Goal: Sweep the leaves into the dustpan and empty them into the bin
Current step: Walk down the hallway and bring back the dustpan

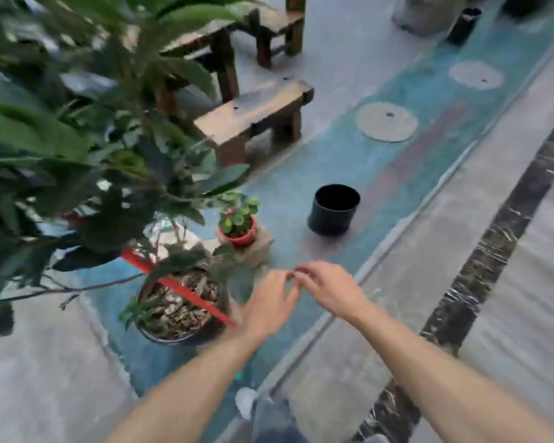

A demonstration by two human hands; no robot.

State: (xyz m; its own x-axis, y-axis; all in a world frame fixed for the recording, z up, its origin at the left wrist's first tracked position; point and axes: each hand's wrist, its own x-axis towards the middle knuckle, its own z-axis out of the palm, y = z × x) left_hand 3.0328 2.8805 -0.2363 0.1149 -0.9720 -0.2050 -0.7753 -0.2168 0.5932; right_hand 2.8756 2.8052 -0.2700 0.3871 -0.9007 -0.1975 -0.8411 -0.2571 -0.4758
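Observation:
My left hand (269, 302) and my right hand (327, 292) are held close together above the blue floor strip, fingertips almost touching. Motion blur hides whether anything small is pinched between them. A red rod-like handle (179, 289) slants across a large black plant pot (218, 330) full of dry leaves (176, 308) and ends at the heel of my left hand; a grip on it cannot be made out. A black round bin (333, 215) stands open and upright on the floor beyond my hands. No dustpan is in view.
A big leafy plant (61, 139) fills the left side. A small orange pot (240, 238) with a green plant sits on a block behind the large pot. Wooden benches (256, 113) stand further back. A dark marbled strip (480, 260) runs along the right. My shoe (245, 401) shows below.

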